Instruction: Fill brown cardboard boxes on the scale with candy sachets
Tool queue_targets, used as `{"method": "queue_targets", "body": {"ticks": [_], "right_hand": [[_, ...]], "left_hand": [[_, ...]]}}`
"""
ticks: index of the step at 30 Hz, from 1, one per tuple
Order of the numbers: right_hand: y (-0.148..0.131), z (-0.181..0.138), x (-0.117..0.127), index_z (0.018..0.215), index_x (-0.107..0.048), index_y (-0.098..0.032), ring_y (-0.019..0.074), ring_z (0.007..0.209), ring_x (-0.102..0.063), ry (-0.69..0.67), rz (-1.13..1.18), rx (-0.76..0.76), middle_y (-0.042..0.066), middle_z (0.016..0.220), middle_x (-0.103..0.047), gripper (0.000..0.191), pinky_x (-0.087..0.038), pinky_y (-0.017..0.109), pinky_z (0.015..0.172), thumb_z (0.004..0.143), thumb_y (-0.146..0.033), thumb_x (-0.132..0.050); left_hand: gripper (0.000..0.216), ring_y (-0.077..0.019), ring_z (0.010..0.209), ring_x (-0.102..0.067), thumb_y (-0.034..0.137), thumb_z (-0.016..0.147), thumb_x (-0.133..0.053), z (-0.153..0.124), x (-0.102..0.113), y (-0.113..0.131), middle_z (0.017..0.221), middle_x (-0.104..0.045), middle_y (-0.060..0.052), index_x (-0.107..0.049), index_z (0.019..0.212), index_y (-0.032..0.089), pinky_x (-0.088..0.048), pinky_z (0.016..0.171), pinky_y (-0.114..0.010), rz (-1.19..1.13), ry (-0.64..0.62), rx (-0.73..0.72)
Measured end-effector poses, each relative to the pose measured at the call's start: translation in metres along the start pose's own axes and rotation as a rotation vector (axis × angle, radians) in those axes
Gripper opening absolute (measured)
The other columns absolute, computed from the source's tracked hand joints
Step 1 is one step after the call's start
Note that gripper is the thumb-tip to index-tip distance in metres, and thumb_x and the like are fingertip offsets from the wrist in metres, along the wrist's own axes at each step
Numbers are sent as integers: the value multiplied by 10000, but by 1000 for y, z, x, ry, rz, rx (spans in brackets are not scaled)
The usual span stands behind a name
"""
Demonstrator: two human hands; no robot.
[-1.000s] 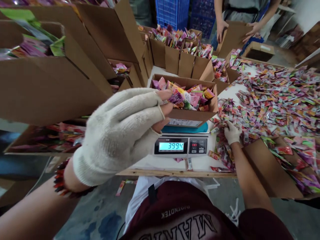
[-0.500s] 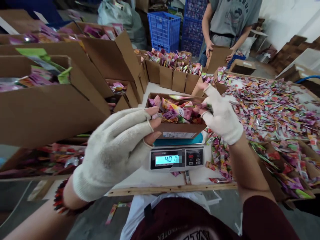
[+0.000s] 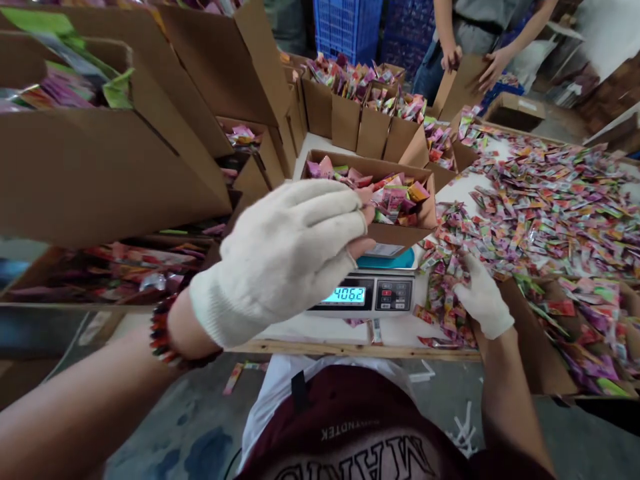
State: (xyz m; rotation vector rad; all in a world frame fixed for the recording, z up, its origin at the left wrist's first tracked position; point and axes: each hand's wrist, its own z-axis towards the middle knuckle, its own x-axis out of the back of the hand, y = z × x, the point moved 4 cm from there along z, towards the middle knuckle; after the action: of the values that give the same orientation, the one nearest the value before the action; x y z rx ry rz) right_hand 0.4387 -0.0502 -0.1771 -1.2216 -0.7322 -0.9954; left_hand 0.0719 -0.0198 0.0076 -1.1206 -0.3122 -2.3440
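My left hand, in a white glove with bare fingertips, is stretched out over the near left part of a small cardboard box. Its fingertips are at the colourful snack packets inside, and no packet shows in its grasp. The box stands on a digital scale with a lit display, whose left side my left hand covers. To the right of the scale, my right hand, gloved the same way, is down at the loose packets. Its thumb and fingers are apart; the fingertips partly blend into the packets.
Loose packets spread over the table's right side. Packet-filled boxes stand behind the scale, at left and at near right. Across the table, a person's hands hold a carton. A blue crate stands behind.
My right hand has left the box and dropped to the loose packets at right. My left hand has moved right, over the box. The scale's reading has risen, and the view has tilted down.
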Motion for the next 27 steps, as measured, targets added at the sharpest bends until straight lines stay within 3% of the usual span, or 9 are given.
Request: {"method": "queue_targets", "body": {"ticks": [2, 5, 8, 11, 15, 19, 24, 27], "right_hand": [[5, -4, -12, 1529, -476, -172, 351, 1308, -605, -15, 67, -35, 182, 1416, -622, 678, -491, 551, 1114, 910, -421, -598], [-1, -1, -18, 1504, -508, -190, 330, 1320, -604, 3, 138, 9, 164, 1411, -633, 632, -477, 533, 1142, 916, -404, -596], [-11, 4, -23, 1493, -524, -188, 313, 1350, -591, 19, 207, 76, 160, 1434, -627, 600, -468, 508, 1163, 921, -361, -580], [-15, 6, -31, 1482, -539, -210, 302, 1342, -603, 10, 256, 112, 140, 1432, -637, 580, -472, 511, 1163, 918, -339, -569], [-18, 9, -35, 1440, -581, -227, 314, 1321, -623, 30, 275, 145, 128, 1406, -661, 542, -486, 527, 1153, 916, -367, -573], [-27, 12, -26, 1402, -606, -256, 327, 1301, -640, 59, 242, 168, 115, 1386, -674, 499, -521, 542, 1124, 918, -366, -553], [-23, 7, -23, 1356, -632, -264, 359, 1278, -651, 94, 185, 135, 123, 1344, -692, 447, -537, 582, 1096, 951, -431, -540], [-9, 0, -29, 1349, -625, -277, 344, 1244, -674, 104, 173, 113, 110, 1324, -703, 421, -576, 546, 1048, 956, -386, -519]], "left_hand": [[326, -273, 1159, -682, 430, 993, -587, 10, -18, -1, 1207, -734, -76, -676, 1136, 151, -570, 1053, -465, 49, -186, 28], [483, -295, 1095, -696, 538, 881, -677, 25, -46, -15, 1189, -734, -80, -664, 1221, 195, -570, 983, -458, 107, -475, 161], [559, -265, 989, -717, 548, 782, -733, 42, -70, -31, 1103, -759, -65, -668, 1247, 244, -571, 875, -378, 92, -725, 256], [461, -272, 1010, -719, 455, 777, -735, 55, -84, -37, 1148, -762, -94, -714, 1177, 227, -571, 853, -365, 20, -887, 235], [319, -311, 1081, -720, 188, 876, -575, 49, -88, -29, 1139, -762, -143, -725, 1158, 193, -572, 868, -428, 69, -780, 239], [266, -312, 1012, -737, 189, 866, -610, 34, -82, -33, 1006, -763, -160, -753, 1089, 200, -569, 820, -409, 106, -682, 341], [313, -329, 1099, -701, 258, 878, -641, 72, -56, -94, 1045, -756, -152, -759, 1163, 202, -548, 876, -421, 261, -584, 422], [361, -337, 1148, -674, 238, 882, -614, 106, -60, -145, 1094, -750, -147, -752, 1216, 212, -531, 923, -442, 334, -536, 462]]}}
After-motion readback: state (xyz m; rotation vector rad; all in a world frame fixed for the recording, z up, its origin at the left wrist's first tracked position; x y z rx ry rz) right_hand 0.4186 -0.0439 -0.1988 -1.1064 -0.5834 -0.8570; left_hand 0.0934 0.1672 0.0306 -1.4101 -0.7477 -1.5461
